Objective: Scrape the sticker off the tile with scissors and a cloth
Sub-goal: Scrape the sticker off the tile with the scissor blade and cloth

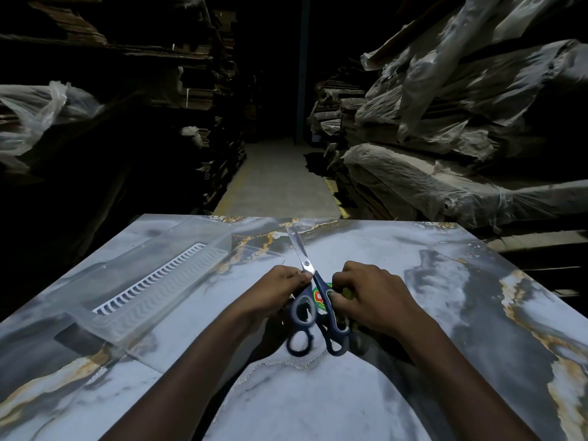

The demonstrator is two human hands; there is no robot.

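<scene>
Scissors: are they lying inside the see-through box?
No, the scissors are held between the left hand and right hand over the sticker, and the see-through box sits apart at the left.

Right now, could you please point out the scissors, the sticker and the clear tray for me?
scissors (307,264): head view, on the pivot screw.
sticker (318,296): head view, on its red middle between the handles.
tray (171,289): head view, on its ribbed floor.

Dim, murky surroundings; wide-angle edge distortion

Grey-white marbled tile (381,249) with gold veins, navy-handled scissors (313,275), red-and-green sticker (317,296), clear tray (191,227)
</scene>
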